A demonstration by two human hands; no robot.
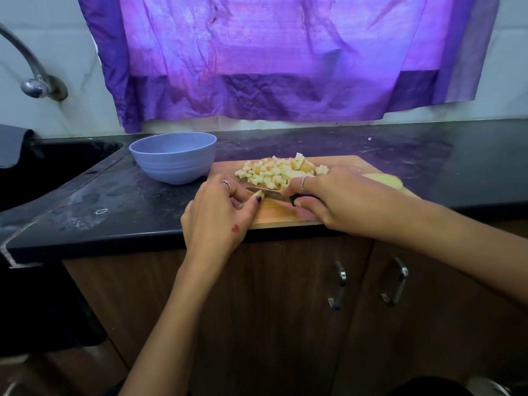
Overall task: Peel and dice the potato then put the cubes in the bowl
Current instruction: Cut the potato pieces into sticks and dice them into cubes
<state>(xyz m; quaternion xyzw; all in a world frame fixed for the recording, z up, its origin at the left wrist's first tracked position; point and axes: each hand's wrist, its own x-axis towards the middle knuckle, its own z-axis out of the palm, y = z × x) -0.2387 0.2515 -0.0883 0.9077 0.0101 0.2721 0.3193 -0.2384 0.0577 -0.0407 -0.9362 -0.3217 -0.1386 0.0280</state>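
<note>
A wooden cutting board lies on the black counter. A heap of pale potato cubes sits on its far half. My left hand pinches a small potato piece at the board's left edge. My right hand grips the black handle of a knife, whose blade lies across that piece. A peeled potato chunk rests at the board's right edge, behind my right hand. The blue bowl stands left of the board; its inside is hidden.
A black sink with a metal tap is at the left. A purple cloth hangs on the wall behind. Wooden cabinet doors with metal handles are below the counter edge.
</note>
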